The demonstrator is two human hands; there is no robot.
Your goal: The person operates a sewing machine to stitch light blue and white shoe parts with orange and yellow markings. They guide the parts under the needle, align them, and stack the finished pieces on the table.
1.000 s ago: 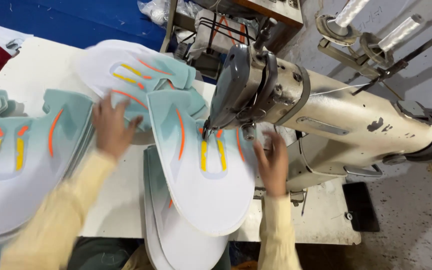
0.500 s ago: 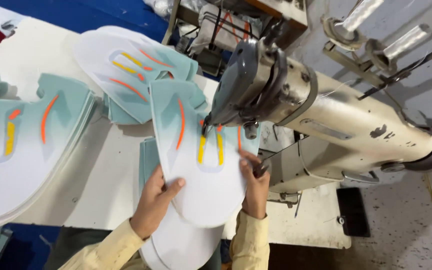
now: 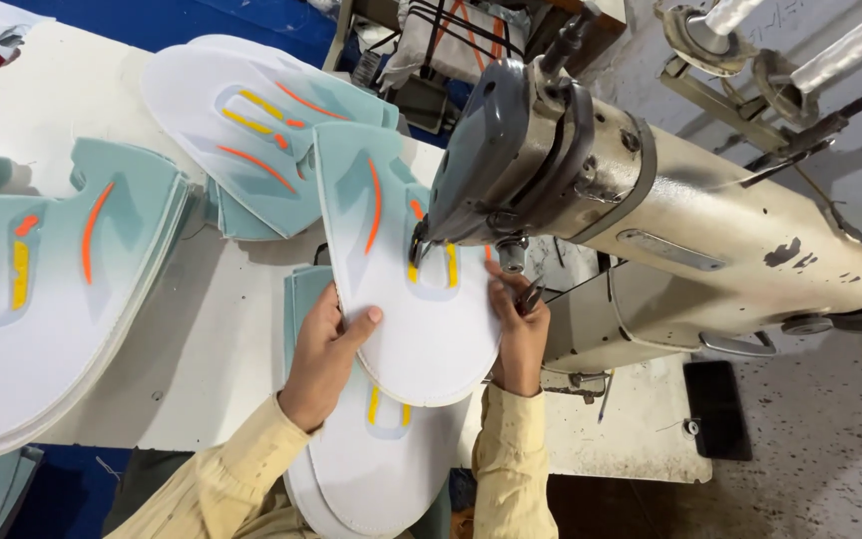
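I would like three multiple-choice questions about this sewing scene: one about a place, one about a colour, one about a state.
1. Where does the held white panel lie?
A. under the sewing machine head
B. on the floor
C. on the left stack

2. What colour are the curved stripes on the panels?
A. purple
B. orange
C. black

3. How do the hands hold the panel?
A. only the left hand
B. neither hand
C. both, with the right hand too

Answers: 1 A, its top end sits below the head. 2 B, orange curves show on the teal. 3 C, fingers press both edges.
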